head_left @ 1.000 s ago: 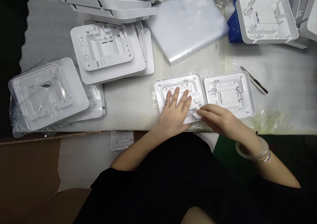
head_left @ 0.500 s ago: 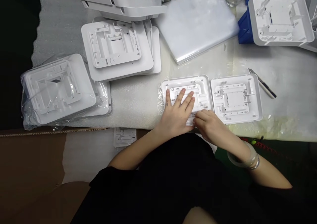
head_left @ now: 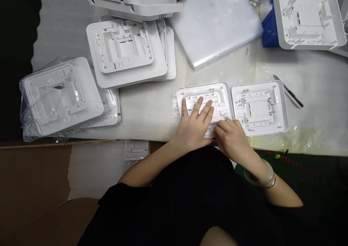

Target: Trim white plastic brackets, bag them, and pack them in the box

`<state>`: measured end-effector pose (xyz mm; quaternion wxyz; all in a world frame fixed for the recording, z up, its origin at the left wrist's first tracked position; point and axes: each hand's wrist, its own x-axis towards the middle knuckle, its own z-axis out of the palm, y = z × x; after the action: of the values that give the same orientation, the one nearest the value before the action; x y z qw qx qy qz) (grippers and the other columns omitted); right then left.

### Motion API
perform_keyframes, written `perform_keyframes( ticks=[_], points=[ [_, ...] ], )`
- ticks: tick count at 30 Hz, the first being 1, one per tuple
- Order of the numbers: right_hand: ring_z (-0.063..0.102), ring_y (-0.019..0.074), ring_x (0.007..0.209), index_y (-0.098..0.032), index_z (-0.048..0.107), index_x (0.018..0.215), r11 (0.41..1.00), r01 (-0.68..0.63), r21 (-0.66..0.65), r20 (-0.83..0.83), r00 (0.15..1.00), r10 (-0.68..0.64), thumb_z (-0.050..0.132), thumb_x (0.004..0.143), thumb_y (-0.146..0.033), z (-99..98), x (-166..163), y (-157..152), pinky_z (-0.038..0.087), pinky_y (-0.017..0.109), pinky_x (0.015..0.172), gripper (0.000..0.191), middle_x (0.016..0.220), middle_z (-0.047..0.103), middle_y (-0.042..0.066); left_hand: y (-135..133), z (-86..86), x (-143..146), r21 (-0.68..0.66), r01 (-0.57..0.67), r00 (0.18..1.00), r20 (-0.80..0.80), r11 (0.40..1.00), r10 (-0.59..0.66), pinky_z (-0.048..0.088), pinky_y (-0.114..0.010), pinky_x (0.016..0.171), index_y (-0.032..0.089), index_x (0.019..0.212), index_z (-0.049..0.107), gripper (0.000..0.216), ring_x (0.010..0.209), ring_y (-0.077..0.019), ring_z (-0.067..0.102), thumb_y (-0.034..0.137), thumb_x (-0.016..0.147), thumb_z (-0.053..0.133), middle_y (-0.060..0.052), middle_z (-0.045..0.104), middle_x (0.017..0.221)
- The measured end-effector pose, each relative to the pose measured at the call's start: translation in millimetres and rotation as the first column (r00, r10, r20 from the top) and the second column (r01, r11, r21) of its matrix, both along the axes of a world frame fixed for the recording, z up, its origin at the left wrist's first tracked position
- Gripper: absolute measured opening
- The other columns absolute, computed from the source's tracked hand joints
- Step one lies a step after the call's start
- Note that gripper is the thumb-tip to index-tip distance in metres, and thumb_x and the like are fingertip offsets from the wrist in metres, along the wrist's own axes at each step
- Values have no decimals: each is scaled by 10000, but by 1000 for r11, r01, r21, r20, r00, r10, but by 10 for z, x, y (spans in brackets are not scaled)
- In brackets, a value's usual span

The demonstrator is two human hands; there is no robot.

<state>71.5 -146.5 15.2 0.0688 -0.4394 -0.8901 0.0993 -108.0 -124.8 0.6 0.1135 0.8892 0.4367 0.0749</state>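
Observation:
Two white plastic housing plates lie side by side at the table's near edge. My left hand [head_left: 194, 124] rests flat with fingers spread on the left plate [head_left: 217, 94]. My right hand [head_left: 231, 137] has its fingers curled down and pressing at that plate's near right corner; whether anything is pinched in them is hidden. The right plate [head_left: 261, 108] lies untouched beside it. A pale bangle and a thin bracelet sit on my right wrist.
Stacked white housings [head_left: 127, 54] and a bagged one [head_left: 59, 97] lie at left. A pile of clear plastic bags [head_left: 217, 21] is at the back, a blue bin [head_left: 269, 28] and another housing [head_left: 307, 19] at back right. A utility knife [head_left: 288, 92] lies right. A cardboard box [head_left: 32, 188] stands below left.
My right hand slid left from beside the right plate to the left plate's near right corner and curled its fingers down. The left hand stayed flat on the plate.

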Motion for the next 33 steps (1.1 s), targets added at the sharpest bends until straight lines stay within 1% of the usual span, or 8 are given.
perform_keyframes(
  ticks=[3, 5, 10, 14, 18, 22, 26, 33],
  points=[
    [468, 195, 745, -181, 556, 793, 976, -28, -217, -186, 982, -14, 447, 957, -134, 98, 109, 48, 367, 361, 668, 203, 784, 537, 57, -21, -15, 8, 16, -10, 1000, -9, 1000, 10, 24, -753, 1167, 80, 1479, 378, 816, 1507, -399, 161, 562, 852, 579, -153, 281, 1605],
    [523, 185, 765, -192, 592, 870, 958, 35, -286, -384, 912, -148, 487, 975, -187, 167, 213, 85, 422, 345, 668, 149, 817, 558, 48, -31, -32, 17, 24, -20, 1000, -11, 1000, 20, 8, -762, 1159, 75, 1486, 360, 845, 1511, -399, 146, 594, 856, 580, -160, 270, 1607],
    [600, 209, 846, -245, 670, 952, 894, 436, -100, -558, 719, -413, 619, 924, -220, 251, 404, 67, 494, 364, 697, 63, 903, 609, 51, -7, 12, -27, -9, 12, 998, 58, 1000, -12, -40, -802, 1103, 65, 1502, 306, 955, 1509, -414, 137, 725, 848, 522, -206, 267, 1597],
    [647, 246, 958, -260, 687, 1008, 885, 441, -148, -597, 674, -435, 640, 905, -195, 233, 407, -27, 545, 403, 757, 130, 1052, 671, 66, 59, 199, -259, -14, -36, 985, 170, 999, 37, -15, -730, 1155, 155, 1551, 209, 917, 1524, -368, 104, 715, 878, 481, -194, 233, 1613],
    [655, 245, 1004, -260, 677, 1055, 931, 312, -190, -611, 704, -361, 655, 882, -145, 179, 327, -61, 567, 394, 786, 209, 1103, 675, 65, 81, 304, -557, -41, -136, 971, 191, 990, 141, 76, -641, 1204, 240, 1569, 135, 711, 1540, -289, 34, 503, 982, 439, -130, 173, 1644],
    [633, 239, 1063, -247, 608, 1219, 976, 57, -210, -584, 793, -172, 606, 902, -108, 142, 200, 12, 564, 408, 866, 346, 1148, 656, 79, 31, 209, -683, -106, 58, 994, 103, 993, -47, 8, -749, 1135, 220, 1561, 206, 964, 1515, -395, -86, 718, 822, 573, -162, 105, 1647],
    [594, 236, 1060, -235, 548, 1314, 945, -270, -185, -486, 861, 151, 509, 956, -106, 112, 35, 140, 557, 428, 877, 383, 1178, 646, 89, 16, 65, -642, -103, 174, 985, 0, 979, -175, -37, -824, 1061, 232, 1544, 279, 1038, 1497, -447, -114, 769, 729, 631, -139, 123, 1647],
    [566, 189, 849, -160, 662, 1094, 859, -484, -167, -352, 843, 407, 436, 993, -116, -18, -225, 248, 536, 317, 692, 251, 951, 638, 76, 96, -84, -600, -1, 174, 984, 46, 985, -173, -145, -759, 1108, 241, 1458, 432, 739, 1462, -359, 292, 639, 854, 581, -87, 320, 1598]
  ],
)
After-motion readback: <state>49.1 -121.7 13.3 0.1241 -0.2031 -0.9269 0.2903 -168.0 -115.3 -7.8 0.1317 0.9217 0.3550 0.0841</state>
